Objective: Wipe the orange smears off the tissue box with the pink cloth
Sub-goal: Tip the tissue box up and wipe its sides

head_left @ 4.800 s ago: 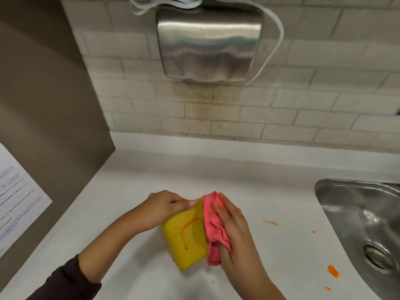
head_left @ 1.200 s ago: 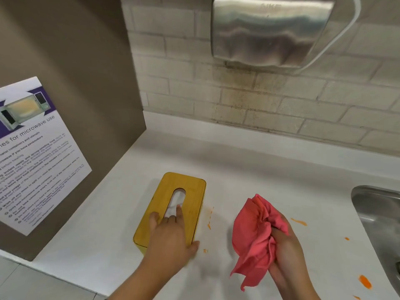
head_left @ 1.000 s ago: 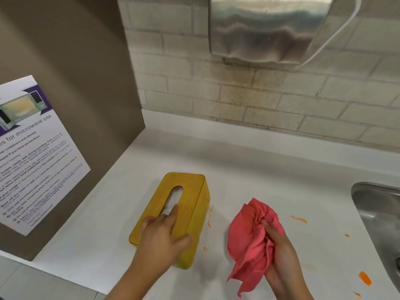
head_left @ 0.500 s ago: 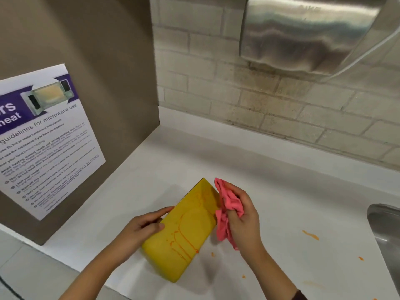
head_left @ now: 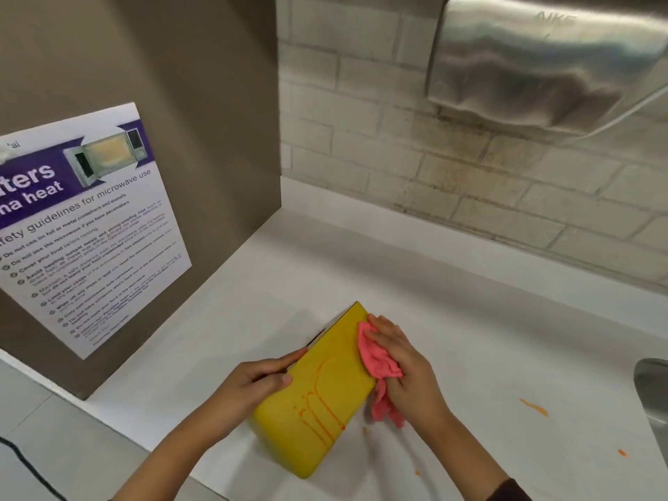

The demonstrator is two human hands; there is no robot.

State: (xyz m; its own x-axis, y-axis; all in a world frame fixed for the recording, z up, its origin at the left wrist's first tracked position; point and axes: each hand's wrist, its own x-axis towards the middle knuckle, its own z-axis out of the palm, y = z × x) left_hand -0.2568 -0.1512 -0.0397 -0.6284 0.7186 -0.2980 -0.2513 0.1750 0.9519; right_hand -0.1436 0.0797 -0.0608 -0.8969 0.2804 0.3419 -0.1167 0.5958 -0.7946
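The yellow tissue box (head_left: 318,417) is tipped on its side on the white counter, a broad yellow face turned up. Orange smears (head_left: 321,410) run in curved lines across that face. My left hand (head_left: 253,385) grips the box's left edge and holds it tilted. My right hand (head_left: 408,370) presses the bunched pink cloth (head_left: 376,363) against the box's upper right part. A tail of the cloth hangs down beside the box's right edge.
Orange spots (head_left: 533,406) mark the white counter (head_left: 470,320) to the right. A steel sink's rim (head_left: 650,385) shows at the far right. A brown side panel with a microwave safety poster (head_left: 83,226) stands on the left. A steel hand dryer (head_left: 542,59) hangs on the tiled wall.
The box was tipped from lying flat onto its side, smeared face up. My right hand brought the cloth onto the box and slid it down along the upper right of that face.
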